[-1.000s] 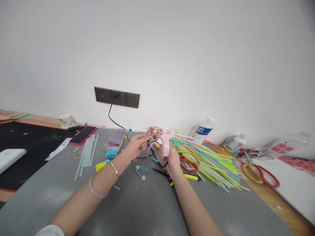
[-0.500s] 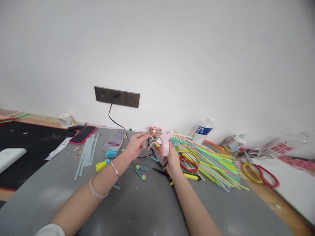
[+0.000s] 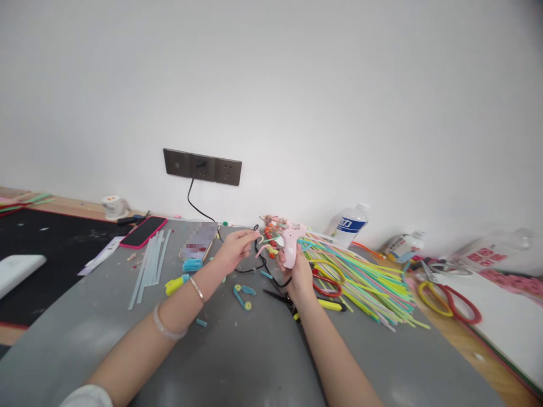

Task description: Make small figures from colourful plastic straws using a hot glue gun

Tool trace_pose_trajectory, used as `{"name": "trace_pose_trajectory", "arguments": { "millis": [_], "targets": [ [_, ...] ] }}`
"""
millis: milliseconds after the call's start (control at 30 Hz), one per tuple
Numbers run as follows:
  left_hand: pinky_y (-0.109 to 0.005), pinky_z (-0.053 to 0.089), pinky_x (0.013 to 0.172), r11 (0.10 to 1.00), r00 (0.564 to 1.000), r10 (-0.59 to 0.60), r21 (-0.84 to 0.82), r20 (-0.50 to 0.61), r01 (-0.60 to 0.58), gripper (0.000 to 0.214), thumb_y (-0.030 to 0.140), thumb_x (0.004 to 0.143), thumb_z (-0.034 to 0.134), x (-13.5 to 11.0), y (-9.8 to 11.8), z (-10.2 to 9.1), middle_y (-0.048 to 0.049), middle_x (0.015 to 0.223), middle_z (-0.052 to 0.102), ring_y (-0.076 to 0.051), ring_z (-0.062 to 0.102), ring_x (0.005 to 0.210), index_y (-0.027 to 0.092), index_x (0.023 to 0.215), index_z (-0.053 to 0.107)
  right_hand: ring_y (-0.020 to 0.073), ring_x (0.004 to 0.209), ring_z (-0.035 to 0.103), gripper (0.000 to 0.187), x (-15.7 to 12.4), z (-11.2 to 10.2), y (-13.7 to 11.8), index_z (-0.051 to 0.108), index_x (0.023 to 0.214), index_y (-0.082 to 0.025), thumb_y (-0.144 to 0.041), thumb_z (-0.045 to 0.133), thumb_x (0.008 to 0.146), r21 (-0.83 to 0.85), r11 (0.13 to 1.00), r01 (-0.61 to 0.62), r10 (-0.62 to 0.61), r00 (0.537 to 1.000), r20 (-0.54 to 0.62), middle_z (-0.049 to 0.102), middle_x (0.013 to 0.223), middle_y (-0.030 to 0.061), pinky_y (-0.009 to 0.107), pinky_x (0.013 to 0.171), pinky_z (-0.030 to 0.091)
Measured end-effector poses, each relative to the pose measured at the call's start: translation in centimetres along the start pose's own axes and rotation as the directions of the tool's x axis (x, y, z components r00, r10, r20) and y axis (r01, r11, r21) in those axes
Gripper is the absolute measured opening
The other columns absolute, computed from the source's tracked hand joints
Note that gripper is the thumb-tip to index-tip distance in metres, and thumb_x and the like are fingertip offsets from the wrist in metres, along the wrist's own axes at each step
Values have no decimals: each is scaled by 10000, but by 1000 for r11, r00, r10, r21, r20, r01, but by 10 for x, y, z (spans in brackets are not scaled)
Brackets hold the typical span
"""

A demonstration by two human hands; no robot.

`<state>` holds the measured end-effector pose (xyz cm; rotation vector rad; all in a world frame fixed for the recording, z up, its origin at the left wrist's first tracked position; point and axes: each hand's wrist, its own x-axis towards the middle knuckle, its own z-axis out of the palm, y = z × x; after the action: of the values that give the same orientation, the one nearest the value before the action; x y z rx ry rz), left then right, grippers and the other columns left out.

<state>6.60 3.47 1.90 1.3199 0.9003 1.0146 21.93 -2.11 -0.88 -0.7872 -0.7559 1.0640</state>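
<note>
Over the grey mat (image 3: 237, 362), head view: the right hand (image 3: 298, 275) clasps a pink glue gun (image 3: 291, 247), its nozzle at a small colourful straw piece (image 3: 268, 236) pinched in the left hand (image 3: 232, 251). Gluing looks partway done; a straw pile (image 3: 365, 280) lies just beside, unused.

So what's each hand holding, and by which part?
Right hand grips the pink glue gun by its handle. Left hand pinches a small piece near its tip; which part cannot be told.
</note>
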Motion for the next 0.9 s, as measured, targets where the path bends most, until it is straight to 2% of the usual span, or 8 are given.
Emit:
{"name": "trace_pose_trajectory", "arguments": {
  "millis": [133, 233, 367, 467, 567, 767, 900],
  "targets": [
    [-230, 264, 484, 941, 999, 26, 337, -46, -9, 340, 483, 707, 690, 6, -5, -16, 63, 497, 434, -85, 356, 457, 147, 752, 717, 107, 419, 335, 331, 0, -2, -3, 545, 780, -231, -549, 566, 869, 9, 1000, 19, -19, 1000, -22, 450, 527, -62, 246, 400, 287],
    [-243, 342, 562, 798, 992, 67, 602, -105, 10, 150, 307, 678, 727, 10, -4, -31, 4, 571, 573, -147, 516, 595, 158, 696, 726, 117, 418, 339, 323, 0, -2, -2, 525, 778, -239, -537, 518, 902, -4, 1000, 30, -30, 999, -28, 441, 532, -61, 258, 397, 302],
    [-278, 433, 673, 578, 990, 60, 813, -125, 68, 75, 208, 711, 692, 11, -1, -44, -84, 768, 730, -224, 650, 782, 170, 724, 755, 121, 416, 326, 319, 0, -2, -1, 509, 769, -244, -535, 512, 898, -34, 999, 25, -26, 999, -30, 436, 529, -62, 269, 400, 298],
    [-297, 472, 733, 451, 991, 45, 888, -126, 93, 100, 217, 744, 678, 10, 1, -46, -117, 869, 766, -254, 683, 871, 178, 755, 770, 124, 424, 322, 323, -1, -1, -1, 510, 778, -243, -550, 533, 877, -47, 999, 23, -25, 999, -33, 441, 534, -62, 273, 410, 290],
    [-308, 495, 771, 378, 992, 40, 921, -117, 93, 152, 227, 789, 642, 9, 1, -47, -129, 923, 775, -263, 695, 911, 185, 828, 783, 118, 420, 324, 350, -2, -2, -1, 503, 751, -240, -564, 530, 878, -56, 998, 20, -22, 999, -26, 438, 531, -64, 272, 419, 288],
    [-258, 491, 782, 358, 996, 58, 933, -65, 41, 278, 114, 793, 567, 10, -2, -47, -85, 992, 785, -214, 701, 941, 216, 926, 789, 124, 423, 356, 380, -1, -2, 0, 529, 729, -234, -587, 546, 867, -74, 997, 22, -22, 1000, -11, 465, 524, -53, 273, 419, 293],
    [-272, 459, 692, 365, 988, 131, 931, -78, 25, 212, 216, 835, 570, 10, 2, -44, -103, 843, 773, -224, 691, 809, 185, 840, 780, 124, 430, 353, 412, -2, -1, 0, 530, 706, -231, -622, 577, 828, -101, 994, 31, -33, 999, -13, 466, 516, -52, 275, 425, 294]
  ]
}}
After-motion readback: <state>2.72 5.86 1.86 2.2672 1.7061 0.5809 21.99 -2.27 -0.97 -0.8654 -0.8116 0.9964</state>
